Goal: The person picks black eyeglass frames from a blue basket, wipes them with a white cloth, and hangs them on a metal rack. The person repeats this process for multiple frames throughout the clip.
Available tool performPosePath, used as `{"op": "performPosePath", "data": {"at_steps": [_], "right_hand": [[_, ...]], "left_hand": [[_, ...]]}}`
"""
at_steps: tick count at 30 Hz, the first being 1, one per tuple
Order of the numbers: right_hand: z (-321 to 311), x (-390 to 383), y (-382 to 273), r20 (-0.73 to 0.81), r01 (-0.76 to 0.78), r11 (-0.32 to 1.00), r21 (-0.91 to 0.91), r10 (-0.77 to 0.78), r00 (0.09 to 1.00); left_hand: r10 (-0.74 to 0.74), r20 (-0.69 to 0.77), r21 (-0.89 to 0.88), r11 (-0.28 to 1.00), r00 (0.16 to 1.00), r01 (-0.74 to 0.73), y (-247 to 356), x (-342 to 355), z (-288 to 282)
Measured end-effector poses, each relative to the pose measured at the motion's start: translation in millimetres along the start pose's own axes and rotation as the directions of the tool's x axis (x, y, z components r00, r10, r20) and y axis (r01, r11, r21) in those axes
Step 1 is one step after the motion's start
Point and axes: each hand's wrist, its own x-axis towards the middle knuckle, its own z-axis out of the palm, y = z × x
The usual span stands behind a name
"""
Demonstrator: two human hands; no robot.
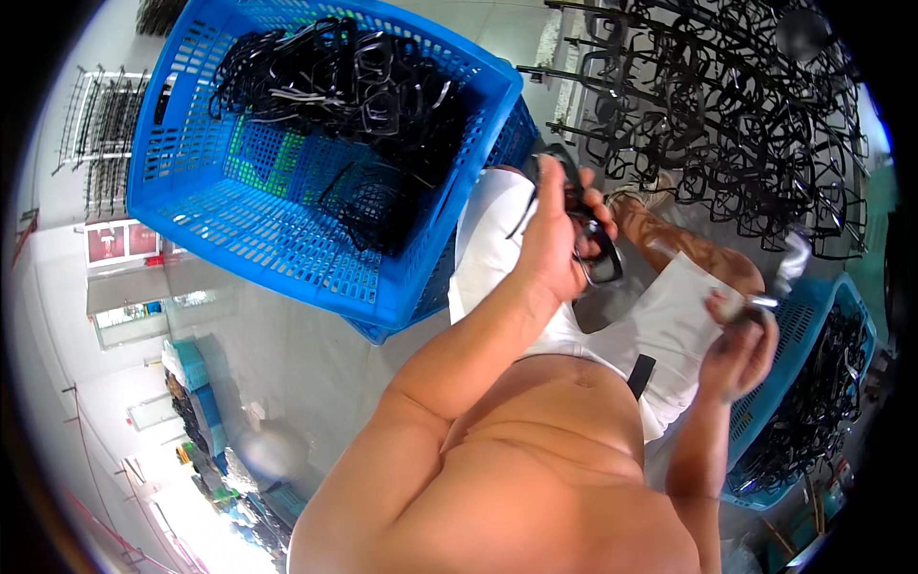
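My left hand (pixel 555 234) is closed round dark eyeglass frames (pixel 601 256) with thick rims, in front of my white shorts. More than one frame may be in that grip; the fingers hide part of it. Away to the right, my right hand (pixel 741 349) is closed and smeared by motion. A shiny silvery thing (pixel 792 260) sticks up from its fingers, too blurred to name. Just left of my left hand stands a blue plastic basket (pixel 287 258) with a heap of black eyeglass frames (pixel 330 81) in it.
Upper right, a rack (pixel 574 77) carries rows of hanging black eyeglass frames (pixel 708 124). Beside my right hand, a lighter blue basket (pixel 786 330) holds more frames (pixel 813 421). Another blue basket (pixel 516 134) is under the large one. Bins and boxes (pixel 196 402) line the far left.
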Motion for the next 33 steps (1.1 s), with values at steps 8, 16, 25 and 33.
{"op": "performPosePath", "data": {"at_steps": [8,16,25,33], "right_hand": [[156.2,30.0,-123.8,0.635,-0.052,0.996,0.067,-0.003,0.773],[109.3,31.1,-66.4,0.596,0.163,0.962,-0.217,-0.001,0.803],[-5.5,35.9,-49.1,0.697,-0.179,0.980,0.092,0.065,0.714],[-150.8,216.0,59.0,-0.343,0.007,0.918,-0.395,-0.155,0.926]], "left_hand": [[0.124,0.369,-0.147,0.986,0.921,-0.074,-16.7,-14.7,-10.7],[0.028,0.513,-0.028,0.999,0.858,-0.016,8.0,-36.5,-12.6],[-0.136,0.368,-0.071,0.982,0.920,0.174,2.8,-9.5,-6.9],[0.713,0.105,0.648,0.480,0.693,-0.592,57.8,97.8,8.9]]}}
